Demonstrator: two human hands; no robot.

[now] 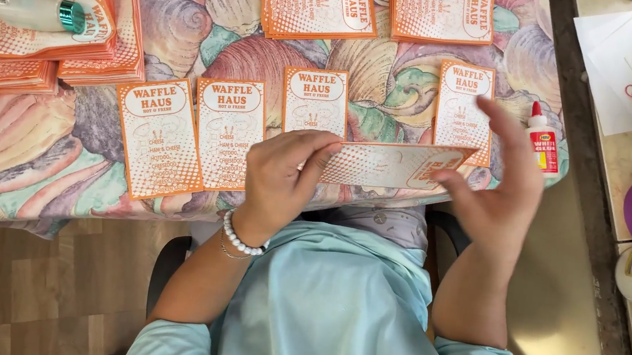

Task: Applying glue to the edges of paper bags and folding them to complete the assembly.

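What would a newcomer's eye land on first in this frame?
Probably the orange-and-white printed card held flat between the left hand and right hand at the table's near edge. Behind it, a row of matching cards lies on the shell-patterned tablecloth, and a small glue bottle stands at right.

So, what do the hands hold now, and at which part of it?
An orange-and-white printed card: the left hand pinches its left end, and the right hand supports its right end with open fingers.

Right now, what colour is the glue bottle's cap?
Red, on the white glue bottle; head view.
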